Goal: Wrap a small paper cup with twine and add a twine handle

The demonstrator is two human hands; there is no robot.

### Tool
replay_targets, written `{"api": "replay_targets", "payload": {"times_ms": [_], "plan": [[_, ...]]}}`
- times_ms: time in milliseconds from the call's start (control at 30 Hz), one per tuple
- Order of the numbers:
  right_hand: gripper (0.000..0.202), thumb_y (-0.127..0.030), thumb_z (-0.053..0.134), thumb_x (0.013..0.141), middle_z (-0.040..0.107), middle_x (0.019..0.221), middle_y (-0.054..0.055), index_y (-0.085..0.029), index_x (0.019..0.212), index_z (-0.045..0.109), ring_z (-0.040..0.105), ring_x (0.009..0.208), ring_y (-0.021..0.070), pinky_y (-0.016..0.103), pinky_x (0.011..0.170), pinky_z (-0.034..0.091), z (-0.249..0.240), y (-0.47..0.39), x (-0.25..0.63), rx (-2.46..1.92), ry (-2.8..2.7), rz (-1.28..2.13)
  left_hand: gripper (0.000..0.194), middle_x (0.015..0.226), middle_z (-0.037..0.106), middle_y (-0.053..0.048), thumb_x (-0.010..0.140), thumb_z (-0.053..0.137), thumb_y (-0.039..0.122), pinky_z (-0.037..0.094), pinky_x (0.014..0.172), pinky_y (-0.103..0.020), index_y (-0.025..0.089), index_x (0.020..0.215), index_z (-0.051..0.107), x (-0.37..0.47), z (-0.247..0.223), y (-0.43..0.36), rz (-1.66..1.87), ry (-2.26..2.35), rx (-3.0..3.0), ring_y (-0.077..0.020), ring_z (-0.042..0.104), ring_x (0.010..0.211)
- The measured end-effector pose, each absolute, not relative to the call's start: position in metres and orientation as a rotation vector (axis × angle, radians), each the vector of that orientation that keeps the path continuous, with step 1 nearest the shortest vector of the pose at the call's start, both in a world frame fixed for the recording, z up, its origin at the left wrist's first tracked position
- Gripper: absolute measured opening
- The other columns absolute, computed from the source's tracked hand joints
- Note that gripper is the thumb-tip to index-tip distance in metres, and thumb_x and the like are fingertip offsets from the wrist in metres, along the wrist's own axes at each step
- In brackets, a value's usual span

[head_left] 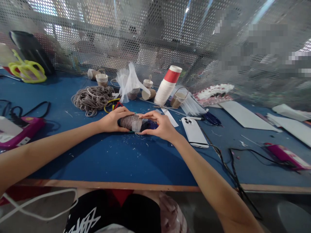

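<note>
A cord-wound roll (131, 123) with a translucent band round its middle lies level at the centre of the blue table. My left hand (113, 121) is wrapped round its left end, thumb below and fingers on top. The fingers of my right hand (159, 124) close on the right side of the roll, touching it from above and below. Something dark blue shows under my right palm, partly hidden. Small white scraps lie on the table just in front of the roll.
Behind the hands are a heap of grey cord (93, 98), stacked paper cups (167, 85) and small cord-handled cups (178, 98). To the right lie a white phone (194, 132), black cables and a magenta device (288, 156). Another magenta device (34, 129) is at left. A perforated metal screen (97, 38) stands behind.
</note>
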State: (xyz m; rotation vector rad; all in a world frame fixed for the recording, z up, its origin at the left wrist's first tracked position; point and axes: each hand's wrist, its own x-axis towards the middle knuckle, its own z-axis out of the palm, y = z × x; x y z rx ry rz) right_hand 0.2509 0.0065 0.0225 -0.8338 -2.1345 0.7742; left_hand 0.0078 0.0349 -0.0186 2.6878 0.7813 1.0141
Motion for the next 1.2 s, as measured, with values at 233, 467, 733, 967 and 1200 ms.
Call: {"api": "replay_targets", "payload": {"times_ms": [233,467,733,967,1200], "plan": [[0.023,-0.029,0.073,0.07,0.071,0.098,0.005,-0.021,0.089,0.063,0.068,0.095,0.0214,0.04,0.088,0.055,0.018,0.008,0.249,-0.926,-2.021,0.843,0.064,0.105,0.057,-0.011,0.068,0.072,0.041,0.048,0.088,-0.043,0.019,0.125,0.052,0.007,-0.019,0.035,1.02,0.766,2.695,-0.0224,0.056,0.097],[0.017,-0.035,0.068,0.075,0.072,0.089,0.006,-0.019,0.08,0.063,0.07,0.086,0.0199,0.04,0.085,0.056,0.016,0.01,0.244,-0.895,-1.92,0.858,0.064,0.105,0.057,-0.011,0.068,0.072,0.042,0.048,0.089,-0.042,0.018,0.124,0.053,0.008,-0.018,0.034,1.013,0.758,2.702,-0.0229,0.056,0.098],[0.039,-0.034,0.078,0.062,0.07,0.1,0.008,-0.019,0.093,0.062,0.066,0.097,0.0235,0.041,0.089,0.054,0.023,-0.004,0.24,-0.915,-2.089,0.618,0.063,0.106,0.057,-0.01,0.069,0.071,0.041,0.048,0.088,-0.042,0.019,0.125,0.052,0.007,-0.017,0.034,0.994,0.778,2.707,-0.0226,0.056,0.097],[0.015,-0.029,0.068,0.074,0.072,0.093,0.006,-0.019,0.085,0.063,0.069,0.089,0.0209,0.039,0.084,0.057,0.021,-0.002,0.239,-0.967,-2.03,0.64,0.062,0.105,0.057,-0.01,0.07,0.071,0.041,0.048,0.088,-0.042,0.019,0.125,0.052,0.007,-0.018,0.034,1.012,0.744,2.726,-0.0225,0.056,0.098],[0.031,-0.037,0.075,0.066,0.071,0.095,0.008,-0.018,0.088,0.062,0.068,0.091,0.022,0.039,0.085,0.055,0.023,-0.004,0.238,-0.905,-2.048,0.677,0.062,0.106,0.057,-0.011,0.07,0.07,0.042,0.049,0.087,-0.041,0.017,0.124,0.052,0.008,-0.017,0.034,1.004,0.751,2.737,-0.0226,0.056,0.097]]}}
